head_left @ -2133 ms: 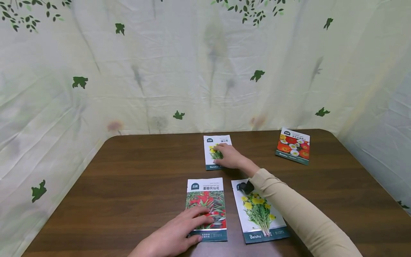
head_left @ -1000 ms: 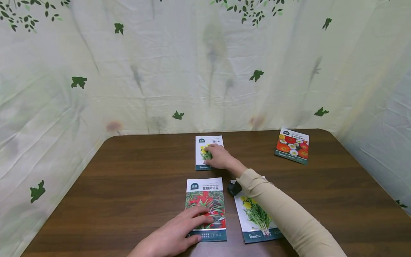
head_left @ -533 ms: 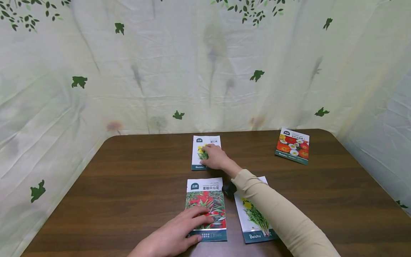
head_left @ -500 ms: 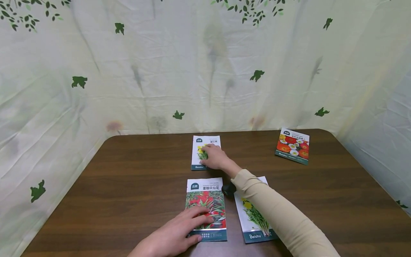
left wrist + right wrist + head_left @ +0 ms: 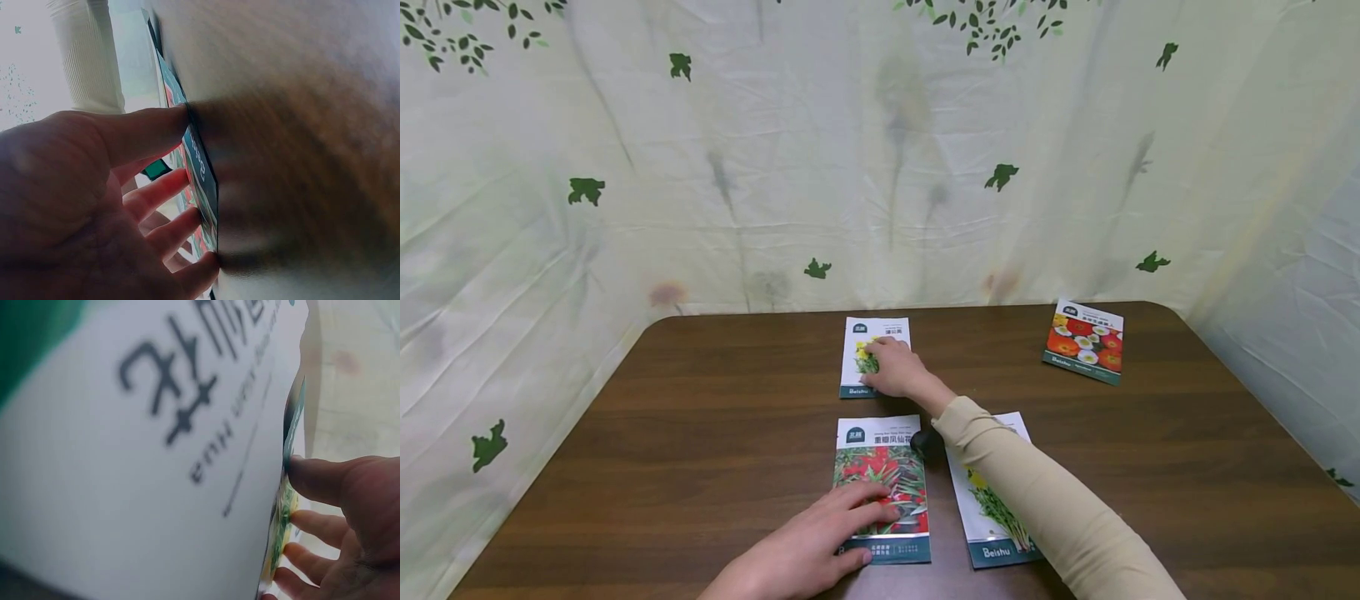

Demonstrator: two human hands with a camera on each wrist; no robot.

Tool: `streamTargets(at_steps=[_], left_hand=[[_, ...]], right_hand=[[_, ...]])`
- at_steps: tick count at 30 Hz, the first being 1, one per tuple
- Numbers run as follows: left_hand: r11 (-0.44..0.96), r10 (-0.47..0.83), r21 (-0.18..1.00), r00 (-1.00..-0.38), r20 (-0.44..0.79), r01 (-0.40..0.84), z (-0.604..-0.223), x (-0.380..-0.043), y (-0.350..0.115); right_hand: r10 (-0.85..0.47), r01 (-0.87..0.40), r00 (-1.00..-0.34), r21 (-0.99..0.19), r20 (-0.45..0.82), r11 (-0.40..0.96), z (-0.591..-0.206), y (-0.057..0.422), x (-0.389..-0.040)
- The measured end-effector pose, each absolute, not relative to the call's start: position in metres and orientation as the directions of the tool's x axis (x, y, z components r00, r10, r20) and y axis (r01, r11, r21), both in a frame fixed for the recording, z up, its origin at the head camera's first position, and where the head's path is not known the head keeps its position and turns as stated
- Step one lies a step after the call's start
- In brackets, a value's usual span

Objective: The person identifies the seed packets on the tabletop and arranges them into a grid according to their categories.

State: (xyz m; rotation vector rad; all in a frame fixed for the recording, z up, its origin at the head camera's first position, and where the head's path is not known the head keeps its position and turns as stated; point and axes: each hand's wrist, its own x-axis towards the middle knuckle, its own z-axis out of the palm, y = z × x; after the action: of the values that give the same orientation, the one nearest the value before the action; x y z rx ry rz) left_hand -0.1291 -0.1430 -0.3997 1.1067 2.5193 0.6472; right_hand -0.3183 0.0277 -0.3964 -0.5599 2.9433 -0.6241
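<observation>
My left hand [image 5: 816,533] rests with spread fingers on a seed packet with red flowers [image 5: 880,460] at the front of the table. In the left wrist view its thumb and fingertips [image 5: 181,178] touch the packet's face and lower edge. Farther back, my right hand [image 5: 898,368] presses its fingertips on a smaller seed packet with yellow flowers [image 5: 853,333], its fingers hiding part of the picture. The right wrist view shows thumb and fingertips [image 5: 303,519] on that packet, with the red-flower packet's white top [image 5: 187,519] large and close in front.
A larger yellow-flower seed packet [image 5: 992,525] lies front right, partly under my right sleeve [image 5: 1045,492]. A packet with red and white flowers [image 5: 1084,342] lies at the back right of the brown table [image 5: 700,433]. A leaf-printed white curtain [image 5: 820,167] hangs behind.
My right hand has slid the smaller yellow-flower packet left along the back of the table. The forearm now covers more of the larger yellow-flower packet. My left hand has stayed in place.
</observation>
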Motion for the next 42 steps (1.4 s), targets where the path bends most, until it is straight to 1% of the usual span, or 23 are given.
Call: streamTargets(at_steps=[12,17,23,31,42], left_hand=[[0.608,0.745,0.532,-0.655,-0.126,0.589,-0.399,-0.13,-0.143],[0.608,0.746,0.531,-0.653,-0.127,0.591,-0.399,-0.131,-0.143],[0.613,0.74,0.552,-0.655,-0.152,0.565,-0.399,-0.131,-0.143],[0.583,0.762,0.527,-0.641,-0.091,0.619,-0.401,-0.13,-0.144],[0.584,0.761,0.526,-0.642,-0.09,0.619,-0.4,-0.129,-0.145]], right_hand=[[-0.361,-0.33,-0.933,-0.402,-0.001,0.854,-0.394,0.026,-0.318],[-0.363,-0.342,-0.932,-0.389,0.02,0.856,-0.393,0.027,-0.317],[-0.362,-0.344,-0.932,-0.412,0.037,0.844,-0.39,0.033,-0.315],[-0.376,-0.358,-0.925,-0.447,0.05,0.82,-0.386,0.045,-0.314],[-0.406,-0.404,-0.907,-0.491,0.107,0.772,-0.378,0.073,-0.313]])
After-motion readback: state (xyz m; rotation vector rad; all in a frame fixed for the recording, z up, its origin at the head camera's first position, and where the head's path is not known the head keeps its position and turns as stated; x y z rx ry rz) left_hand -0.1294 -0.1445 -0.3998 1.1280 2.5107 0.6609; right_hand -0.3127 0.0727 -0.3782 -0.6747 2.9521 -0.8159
